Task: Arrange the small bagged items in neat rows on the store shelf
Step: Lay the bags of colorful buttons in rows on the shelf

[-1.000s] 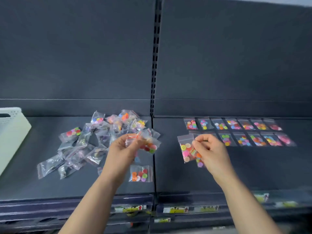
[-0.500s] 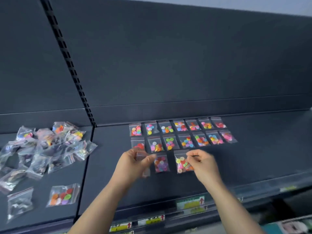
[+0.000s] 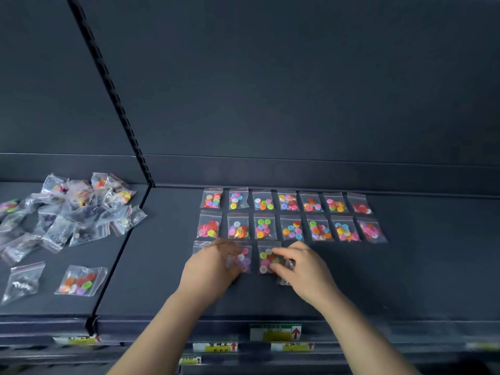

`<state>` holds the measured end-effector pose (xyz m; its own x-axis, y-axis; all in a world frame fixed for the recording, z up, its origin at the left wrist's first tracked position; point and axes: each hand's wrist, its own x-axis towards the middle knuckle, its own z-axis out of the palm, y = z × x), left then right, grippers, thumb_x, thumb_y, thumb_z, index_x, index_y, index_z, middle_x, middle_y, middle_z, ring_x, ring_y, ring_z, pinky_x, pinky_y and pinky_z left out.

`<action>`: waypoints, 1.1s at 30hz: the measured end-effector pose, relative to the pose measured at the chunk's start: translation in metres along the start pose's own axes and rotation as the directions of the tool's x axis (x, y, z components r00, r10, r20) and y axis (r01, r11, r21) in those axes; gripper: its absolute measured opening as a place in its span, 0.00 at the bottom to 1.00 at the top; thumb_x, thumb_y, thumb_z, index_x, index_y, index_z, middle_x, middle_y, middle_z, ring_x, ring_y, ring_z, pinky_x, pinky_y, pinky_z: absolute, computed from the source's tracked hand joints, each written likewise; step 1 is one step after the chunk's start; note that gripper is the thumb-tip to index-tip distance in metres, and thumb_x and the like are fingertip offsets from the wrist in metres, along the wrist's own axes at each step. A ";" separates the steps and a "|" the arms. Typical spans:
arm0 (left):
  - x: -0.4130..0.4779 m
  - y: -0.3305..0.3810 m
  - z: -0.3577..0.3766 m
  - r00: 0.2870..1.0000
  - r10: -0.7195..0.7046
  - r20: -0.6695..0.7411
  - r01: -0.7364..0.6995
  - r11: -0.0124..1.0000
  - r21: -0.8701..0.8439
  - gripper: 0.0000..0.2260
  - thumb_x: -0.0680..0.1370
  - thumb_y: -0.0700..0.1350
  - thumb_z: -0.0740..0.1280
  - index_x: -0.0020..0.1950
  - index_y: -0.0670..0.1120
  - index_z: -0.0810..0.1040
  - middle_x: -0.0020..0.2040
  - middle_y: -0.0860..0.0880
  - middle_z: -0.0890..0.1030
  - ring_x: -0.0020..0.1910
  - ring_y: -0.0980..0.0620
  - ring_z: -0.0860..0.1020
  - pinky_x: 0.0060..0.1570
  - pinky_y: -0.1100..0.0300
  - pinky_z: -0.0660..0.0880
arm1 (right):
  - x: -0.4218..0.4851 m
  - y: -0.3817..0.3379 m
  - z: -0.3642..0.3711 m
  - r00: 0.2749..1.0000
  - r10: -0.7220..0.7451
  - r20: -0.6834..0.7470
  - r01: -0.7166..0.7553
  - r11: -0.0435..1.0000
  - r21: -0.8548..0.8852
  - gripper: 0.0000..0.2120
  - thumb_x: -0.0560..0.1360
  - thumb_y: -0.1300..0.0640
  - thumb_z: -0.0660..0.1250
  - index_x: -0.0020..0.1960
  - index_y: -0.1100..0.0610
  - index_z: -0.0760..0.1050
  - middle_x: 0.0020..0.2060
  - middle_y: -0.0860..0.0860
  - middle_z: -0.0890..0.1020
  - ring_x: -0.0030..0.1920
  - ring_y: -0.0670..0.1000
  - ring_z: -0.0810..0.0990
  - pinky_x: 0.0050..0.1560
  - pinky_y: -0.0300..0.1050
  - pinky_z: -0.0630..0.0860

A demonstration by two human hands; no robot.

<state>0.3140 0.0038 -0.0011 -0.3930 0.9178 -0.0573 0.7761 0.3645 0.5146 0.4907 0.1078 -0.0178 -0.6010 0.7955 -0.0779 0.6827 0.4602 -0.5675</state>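
As it lay third from the left in the front row, the small clear zip bag of yellow, red and pink buttons (image 3: 266, 259) sat flat on the dark grey store shelf (image 3: 405, 280). Its long axis ran front to back, zip edge toward the back wall like the bags behind it. The right hand (image 3: 305, 269) was on its right edge, grip narrow, thumb and forefinger curled and closed on the plastic. A second clear bag (image 3: 284, 280) peeped out from under that palm, its contents too hidden to name. Just to the left lay a clear bag of purple and pink buttons (image 3: 244, 261), touched by the left hand (image 3: 208, 269). Blur hid those fingers, and I could not tell whether that grip was wide or closed. Behind stood two full rows of seven button bags (image 3: 292, 229), their edges nearly touching.

To my eye the coming move turned on one thing. The bare stretch of the front row ran off to the right, below the fourth to seventh columns, so the right hand was the nearer one to fill it. The loose heap of unsorted clear bags (image 3: 75, 212) lay well apart to the left, past the seam between the shelf boards (image 3: 119, 255), on the left hand's side.
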 end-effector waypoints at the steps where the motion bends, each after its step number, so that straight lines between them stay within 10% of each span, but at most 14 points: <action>1: -0.001 0.000 0.001 1.000 -0.005 -0.003 0.005 1.000 0.016 0.13 0.75 0.52 0.69 0.58 0.58 0.80 0.63 0.63 0.75 0.54 0.59 0.77 0.43 0.69 0.69 | 0.000 -0.001 0.001 1.000 -0.008 0.008 0.008 1.000 -0.024 0.18 0.76 0.46 0.67 0.65 0.43 0.75 0.49 0.41 0.72 0.42 0.42 0.74 0.36 0.32 0.67; 11: -0.004 0.000 0.003 1.000 0.002 -0.012 -0.001 0.997 0.073 0.14 0.74 0.50 0.69 0.59 0.59 0.79 0.64 0.64 0.74 0.55 0.59 0.78 0.50 0.65 0.74 | -0.001 -0.005 0.002 1.000 -0.009 0.013 0.009 0.999 -0.050 0.18 0.75 0.43 0.66 0.65 0.43 0.75 0.48 0.42 0.73 0.40 0.43 0.74 0.33 0.33 0.65; 15: -0.005 0.001 0.000 0.999 -0.018 -0.027 0.018 1.000 0.000 0.13 0.74 0.51 0.70 0.58 0.58 0.80 0.65 0.63 0.73 0.55 0.58 0.78 0.48 0.66 0.72 | -0.002 -0.002 -0.008 0.996 0.090 0.005 -0.089 0.971 0.221 0.19 0.77 0.46 0.65 0.66 0.49 0.74 0.50 0.44 0.76 0.47 0.41 0.76 0.46 0.34 0.72; 21: -0.008 0.024 -0.005 0.998 -0.041 -0.055 0.026 0.968 -0.249 0.09 0.72 0.50 0.73 0.52 0.54 0.82 0.47 0.61 0.80 0.43 0.60 0.78 0.41 0.65 0.74 | -0.007 0.009 -0.041 0.962 0.268 0.062 -0.248 0.748 0.616 0.14 0.81 0.59 0.58 0.62 0.49 0.76 0.48 0.49 0.83 0.44 0.46 0.80 0.43 0.35 0.75; 24: -0.006 0.046 -0.003 0.989 -0.104 0.102 0.144 0.784 -0.604 0.08 0.71 0.48 0.75 0.48 0.48 0.82 0.28 0.54 0.81 0.25 0.56 0.74 0.27 0.64 0.71 | -0.011 0.009 -0.045 0.953 0.285 0.103 -0.233 0.472 0.850 0.12 0.77 0.66 0.64 0.58 0.56 0.78 0.44 0.53 0.85 0.44 0.51 0.84 0.44 0.45 0.77; 29: -0.001 0.069 0.009 0.949 0.029 0.315 0.236 0.595 -0.768 0.11 0.70 0.47 0.75 0.45 0.40 0.83 0.28 0.46 0.76 0.24 0.52 0.68 0.24 0.63 0.67 | -0.014 0.001 -0.044 0.965 0.235 0.117 -0.158 0.168 0.973 0.13 0.73 0.70 0.67 0.57 0.60 0.76 0.47 0.59 0.84 0.48 0.57 0.84 0.53 0.52 0.77; 33: 0.003 0.069 0.018 0.947 -0.057 0.316 0.295 0.544 -0.786 0.07 0.74 0.42 0.72 0.43 0.38 0.81 0.32 0.42 0.77 0.23 0.53 0.68 0.24 0.63 0.67 | -0.017 0.006 -0.047 0.959 0.274 0.071 -0.145 0.261 0.955 0.14 0.72 0.68 0.70 0.55 0.56 0.78 0.45 0.56 0.85 0.48 0.55 0.84 0.51 0.50 0.79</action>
<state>0.3754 0.0347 0.0194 -0.2608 0.8982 -0.3538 -0.0809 0.3449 0.9352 0.5243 0.1159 0.0190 -0.4184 0.8612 -0.2884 -0.1317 -0.3717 -0.9190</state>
